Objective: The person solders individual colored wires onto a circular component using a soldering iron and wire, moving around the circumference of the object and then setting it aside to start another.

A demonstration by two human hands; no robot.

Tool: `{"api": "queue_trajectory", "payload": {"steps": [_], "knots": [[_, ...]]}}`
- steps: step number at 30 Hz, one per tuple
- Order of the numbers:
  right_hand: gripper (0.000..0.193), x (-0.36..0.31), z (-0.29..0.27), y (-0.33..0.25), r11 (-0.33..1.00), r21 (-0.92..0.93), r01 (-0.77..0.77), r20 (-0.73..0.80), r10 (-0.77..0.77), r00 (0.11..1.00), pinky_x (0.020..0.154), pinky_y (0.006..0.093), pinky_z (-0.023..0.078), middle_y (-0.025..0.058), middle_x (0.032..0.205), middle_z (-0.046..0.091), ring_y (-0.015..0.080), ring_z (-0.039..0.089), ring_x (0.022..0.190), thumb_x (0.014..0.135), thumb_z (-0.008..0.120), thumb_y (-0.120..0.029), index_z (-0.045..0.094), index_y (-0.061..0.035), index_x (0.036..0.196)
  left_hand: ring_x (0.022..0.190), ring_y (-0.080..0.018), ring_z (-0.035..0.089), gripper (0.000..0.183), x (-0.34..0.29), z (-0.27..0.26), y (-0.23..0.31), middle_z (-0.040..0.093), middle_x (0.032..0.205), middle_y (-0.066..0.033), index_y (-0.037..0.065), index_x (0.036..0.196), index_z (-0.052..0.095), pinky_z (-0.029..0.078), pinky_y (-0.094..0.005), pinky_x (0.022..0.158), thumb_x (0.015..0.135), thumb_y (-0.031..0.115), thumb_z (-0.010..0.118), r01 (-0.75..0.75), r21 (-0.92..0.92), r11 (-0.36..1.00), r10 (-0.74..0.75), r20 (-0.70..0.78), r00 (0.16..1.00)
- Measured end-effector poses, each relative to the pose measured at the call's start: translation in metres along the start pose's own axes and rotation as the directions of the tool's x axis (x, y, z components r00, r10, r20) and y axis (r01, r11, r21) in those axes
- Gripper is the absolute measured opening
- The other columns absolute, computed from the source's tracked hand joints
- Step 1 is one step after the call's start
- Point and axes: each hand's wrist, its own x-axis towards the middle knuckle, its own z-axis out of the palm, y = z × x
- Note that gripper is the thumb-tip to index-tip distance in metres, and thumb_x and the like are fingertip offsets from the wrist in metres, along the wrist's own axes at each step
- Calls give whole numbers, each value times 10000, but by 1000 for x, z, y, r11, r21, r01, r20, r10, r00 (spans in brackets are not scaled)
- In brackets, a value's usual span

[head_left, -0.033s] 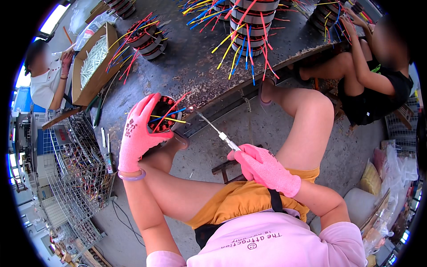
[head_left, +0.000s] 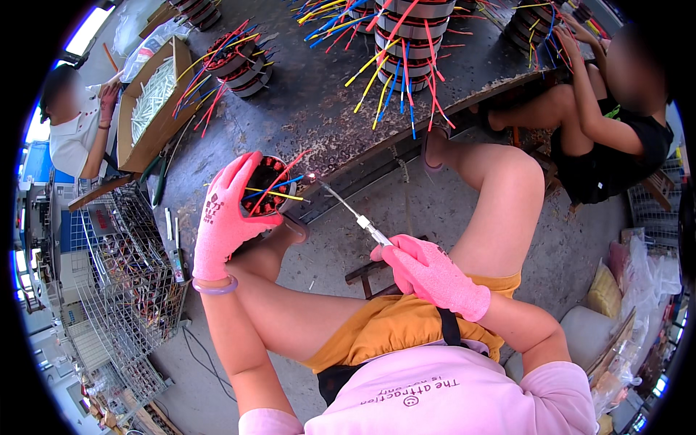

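My left hand (head_left: 223,221), in a pink glove, is closed around a round motor stator (head_left: 264,187) with red, blue and yellow wires sticking out of it, held above my left knee. My right hand (head_left: 429,273), also in a pink glove, grips the handle of a thin metal rod tool (head_left: 355,214). The rod slants up and to the left. Its tip glows right at the stator's upper right rim, among the wires.
A dark workbench (head_left: 319,116) ahead carries stacks of stators with coloured wires (head_left: 409,32) and a cardboard box of white tubes (head_left: 148,98). Wire baskets (head_left: 123,283) stand at my left. One person sits at the right (head_left: 616,123), another at the far left (head_left: 72,130).
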Motion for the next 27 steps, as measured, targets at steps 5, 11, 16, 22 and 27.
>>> {"api": "queue_trajectory", "payload": {"steps": [5,11,16,22,27], "knots": [[377,0,0,2,1000,-2,-3,-14,3,1000,431,237,287,4,609,512,54,396,460,1002,509,-378,634,-51,1142,1261,-365,531,954,0,0,0,543,1374,-180,23,1401,501,432,-425,1071,522,123,857,5,4,1000,-5,2,1000],[369,1,0,5,999,39,-3,-6,3,1000,432,237,286,0,614,512,56,384,454,1004,509,-374,634,-54,1138,1262,-364,531,948,0,1,-2,543,1377,-178,24,1400,501,431,-424,1072,526,122,852,-3,0,1000,3,-3,1000],[361,1,1,2,1000,18,2,-5,-2,1000,432,239,285,1,608,507,59,375,450,1004,507,-366,635,-54,1133,1263,-363,530,944,0,0,-1,541,1381,-175,24,1400,502,431,-422,1073,527,120,849,9,3,1000,-9,2,1000],[359,2,0,5,999,30,23,2,-23,1000,432,239,283,5,603,511,58,375,449,1005,504,-360,636,-51,1130,1270,-361,525,952,-1,0,-1,534,1388,-173,27,1405,496,428,-422,1075,525,113,849,11,0,1000,-11,6,1000],[360,2,0,4,1000,9,29,-11,-29,1000,435,235,281,4,604,515,53,379,454,1008,504,-361,637,-50,1132,1280,-374,501,934,-1,2,0,526,1395,-171,49,1394,512,408,-451,1077,533,170,853,30,-39,999,-30,-11,999]]}}
